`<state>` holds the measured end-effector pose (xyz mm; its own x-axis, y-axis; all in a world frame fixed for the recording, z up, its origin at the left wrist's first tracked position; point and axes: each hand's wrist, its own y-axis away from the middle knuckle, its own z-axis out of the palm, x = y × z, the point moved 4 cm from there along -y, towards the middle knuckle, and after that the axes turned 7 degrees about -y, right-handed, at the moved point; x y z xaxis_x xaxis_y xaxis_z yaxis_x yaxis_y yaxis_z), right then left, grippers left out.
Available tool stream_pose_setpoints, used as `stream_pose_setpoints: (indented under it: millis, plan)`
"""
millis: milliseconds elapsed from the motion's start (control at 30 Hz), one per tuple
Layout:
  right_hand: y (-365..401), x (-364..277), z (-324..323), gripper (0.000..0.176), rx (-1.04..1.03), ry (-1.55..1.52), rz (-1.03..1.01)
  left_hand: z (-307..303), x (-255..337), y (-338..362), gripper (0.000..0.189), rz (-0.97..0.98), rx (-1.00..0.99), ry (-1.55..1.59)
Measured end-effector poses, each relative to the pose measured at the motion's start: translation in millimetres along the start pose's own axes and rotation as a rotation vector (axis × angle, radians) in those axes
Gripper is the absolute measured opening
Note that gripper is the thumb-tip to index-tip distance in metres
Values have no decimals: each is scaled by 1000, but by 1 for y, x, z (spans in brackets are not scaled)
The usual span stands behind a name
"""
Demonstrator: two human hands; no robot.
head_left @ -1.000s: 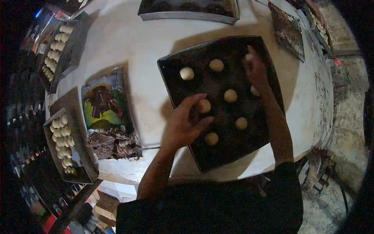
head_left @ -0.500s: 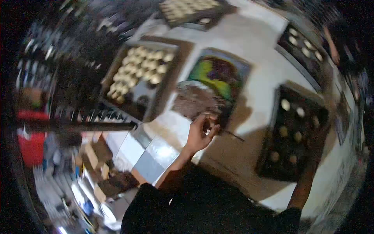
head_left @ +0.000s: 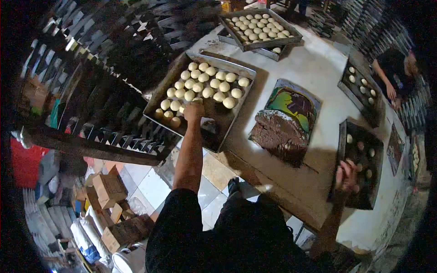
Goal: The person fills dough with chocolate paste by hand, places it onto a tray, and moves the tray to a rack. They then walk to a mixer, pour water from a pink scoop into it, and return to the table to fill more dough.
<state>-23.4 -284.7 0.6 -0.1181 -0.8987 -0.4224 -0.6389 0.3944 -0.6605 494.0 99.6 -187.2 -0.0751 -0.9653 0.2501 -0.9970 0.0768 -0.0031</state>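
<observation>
My left hand point(head_left: 193, 110) reaches into the large metal tray point(head_left: 251, 71) at the left, its fingers closed on a pale dough ball point(head_left: 197, 99) among rows of similar balls. Over the left edge of a dark tray point(head_left: 368, 200) at the right is my right hand point(head_left: 347, 175), fingers apart and slightly bent, with nothing visible in them. That dark tray has several spaced dough balls. Between the two trays, a brown crumbly mass point(head_left: 280, 134) lies on a green and purple printed sheet point(head_left: 296, 103).
Two stacked trays point(head_left: 296, 40) with dough balls are at the table's far end. Another dark tray point(head_left: 359, 98) lies at the upper right, near a person in dark clothing point(head_left: 392, 68). Cardboard boxes point(head_left: 109, 189) stand on the tiled floor, below a dark rack point(head_left: 95, 102).
My left hand has moved from near the brown mass into the large left tray and closed on a dough ball. My right hand now shows at the dark tray's left edge. The camera view has shifted.
</observation>
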Motion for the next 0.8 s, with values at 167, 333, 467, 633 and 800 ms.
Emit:
stream_pose_setpoints:
  millis: [167, 333, 467, 633, 800]
  plan:
    - [34, -19, 47, 29, -148, -546, 375, -48, 49, 97, 29, 306, 448, 435]
    - [29, -80, 105, 38, -482, -1150, 922, -119, 168, 288, 48, 614, 131, 1105]
    - [3, -88, 73, 37, -399, -1240, 737, -150, 220, 359, 96, 839, -282, 1063]
    - [-13, -87, 16, 40, -273, -1207, 156, -150, 256, 403, 38, 471, -340, 1416]
    - [4, -71, -6, 23, -437, -941, 357, -140, 255, 441, 36, 406, -247, 1405]
